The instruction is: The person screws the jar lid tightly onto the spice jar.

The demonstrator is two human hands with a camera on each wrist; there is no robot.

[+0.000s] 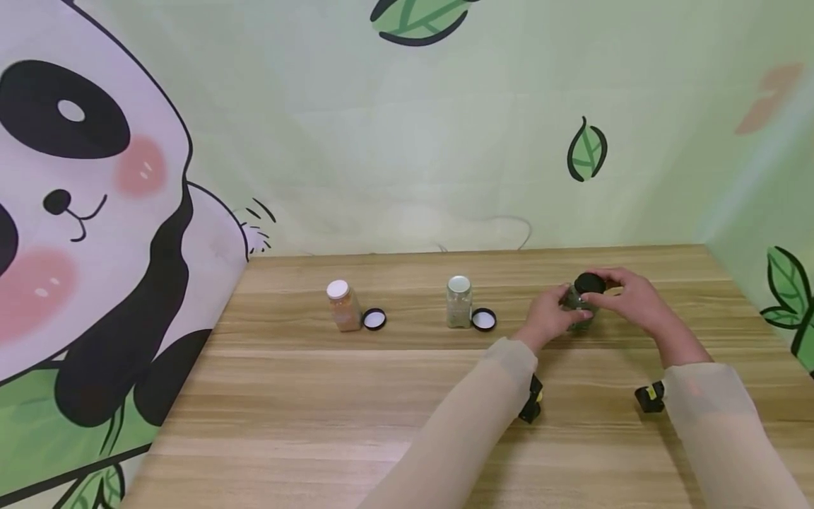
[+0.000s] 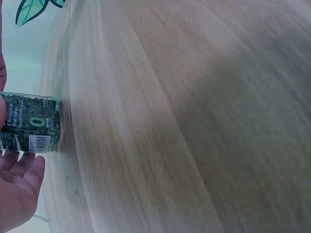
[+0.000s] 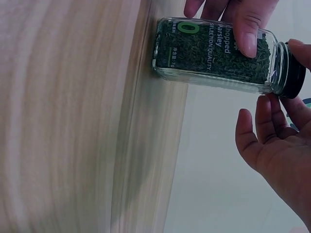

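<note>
A square glass jar of chopped parsley (image 3: 218, 58) with a black lid (image 3: 293, 75) stands at the right of the table. My left hand (image 1: 552, 313) grips the jar's body, its thumb across the label in the right wrist view. My right hand (image 1: 636, 300) pinches the rim of the black lid between thumb and fingers. The lid sits on the jar's neck; whether it is screwed tight I cannot tell. In the left wrist view the jar's label and barcode show beside the left hand (image 2: 19, 194).
To the left stand a jar with pinkish contents (image 1: 345, 311) and a jar with pale greenish contents (image 1: 459, 307), both with white tops. Beside each lies a black-rimmed lid, one left (image 1: 374, 319) and one centre (image 1: 484, 320). A printed cloth backdrop (image 1: 381, 141) rises behind the wooden table (image 1: 305, 410).
</note>
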